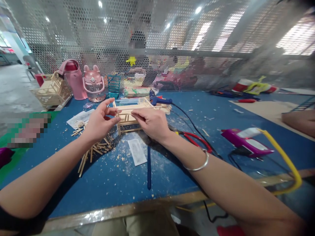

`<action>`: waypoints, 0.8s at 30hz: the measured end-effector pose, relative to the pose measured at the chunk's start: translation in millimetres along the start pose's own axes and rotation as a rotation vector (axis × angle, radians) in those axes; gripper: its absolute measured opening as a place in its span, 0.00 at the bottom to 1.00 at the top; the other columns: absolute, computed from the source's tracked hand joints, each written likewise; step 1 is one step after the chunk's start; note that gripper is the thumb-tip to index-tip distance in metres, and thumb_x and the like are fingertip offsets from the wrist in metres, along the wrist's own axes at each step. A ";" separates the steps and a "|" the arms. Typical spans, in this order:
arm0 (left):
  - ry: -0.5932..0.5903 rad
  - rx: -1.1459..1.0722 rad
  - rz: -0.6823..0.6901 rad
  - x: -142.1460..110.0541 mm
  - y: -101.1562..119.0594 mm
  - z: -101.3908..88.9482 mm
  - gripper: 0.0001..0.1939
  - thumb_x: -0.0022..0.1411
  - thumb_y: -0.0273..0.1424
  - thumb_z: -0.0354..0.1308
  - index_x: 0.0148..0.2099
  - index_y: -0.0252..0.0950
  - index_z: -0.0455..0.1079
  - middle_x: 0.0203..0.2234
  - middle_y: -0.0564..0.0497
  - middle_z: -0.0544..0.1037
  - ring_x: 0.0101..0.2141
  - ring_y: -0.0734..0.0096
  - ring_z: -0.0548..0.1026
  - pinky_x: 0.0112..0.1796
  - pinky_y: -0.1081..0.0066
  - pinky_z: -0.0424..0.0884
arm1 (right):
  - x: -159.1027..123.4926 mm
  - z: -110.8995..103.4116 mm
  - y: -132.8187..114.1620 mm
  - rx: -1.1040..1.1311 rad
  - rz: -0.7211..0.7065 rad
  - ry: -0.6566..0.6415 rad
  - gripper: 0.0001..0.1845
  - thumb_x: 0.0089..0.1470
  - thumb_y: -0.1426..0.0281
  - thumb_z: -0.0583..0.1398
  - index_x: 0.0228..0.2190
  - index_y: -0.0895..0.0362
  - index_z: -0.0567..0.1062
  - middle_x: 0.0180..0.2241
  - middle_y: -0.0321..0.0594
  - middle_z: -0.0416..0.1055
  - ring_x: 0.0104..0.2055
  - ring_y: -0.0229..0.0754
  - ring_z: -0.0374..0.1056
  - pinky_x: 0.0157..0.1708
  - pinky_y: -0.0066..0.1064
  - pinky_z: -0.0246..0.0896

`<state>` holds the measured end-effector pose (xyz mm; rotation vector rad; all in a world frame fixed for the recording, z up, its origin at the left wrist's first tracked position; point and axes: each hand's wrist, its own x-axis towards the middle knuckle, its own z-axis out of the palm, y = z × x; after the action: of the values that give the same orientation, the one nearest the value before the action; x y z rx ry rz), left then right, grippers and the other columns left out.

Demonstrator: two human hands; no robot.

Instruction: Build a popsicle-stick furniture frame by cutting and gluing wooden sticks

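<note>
A small model built of pale wooden sticks [126, 117] stands on the blue table in front of me. At its left corner is my left hand [99, 121], the index finger raised and the thumb and curled fingers closed about the frame. My right hand [154, 123] is at the model's front right, thumb and fingertips pinched together. Whatever lies in that pinch is too small or hidden to name. Part of the model is hidden behind the right hand.
Loose wooden sticks [98, 147], a white paper slip [137, 152] and a blue rod [149, 168] lie nearby. Right are a blue glue gun [161, 101], red-handled pliers [199, 141] and a purple device [248, 144]. Bottles [94, 85] stand before a perforated screen [103, 39]; another person's arm [300, 121] is right.
</note>
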<state>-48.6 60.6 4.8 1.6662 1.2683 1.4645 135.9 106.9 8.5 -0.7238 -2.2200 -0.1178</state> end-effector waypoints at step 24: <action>0.226 0.185 0.107 -7.5 1.6 17.6 0.24 0.51 0.26 0.57 0.52 0.31 0.60 0.29 0.51 0.77 0.29 0.75 0.73 0.29 0.75 0.69 | -3.7 8.7 1.7 -0.016 0.055 0.049 0.12 0.55 0.68 0.55 0.36 0.56 0.78 0.35 0.40 0.77 0.35 0.40 0.72 0.35 0.30 0.64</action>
<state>-30.9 56.0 -0.9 1.7476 1.4955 1.6817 133.1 109.2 -0.4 -0.7817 -2.1531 -0.1249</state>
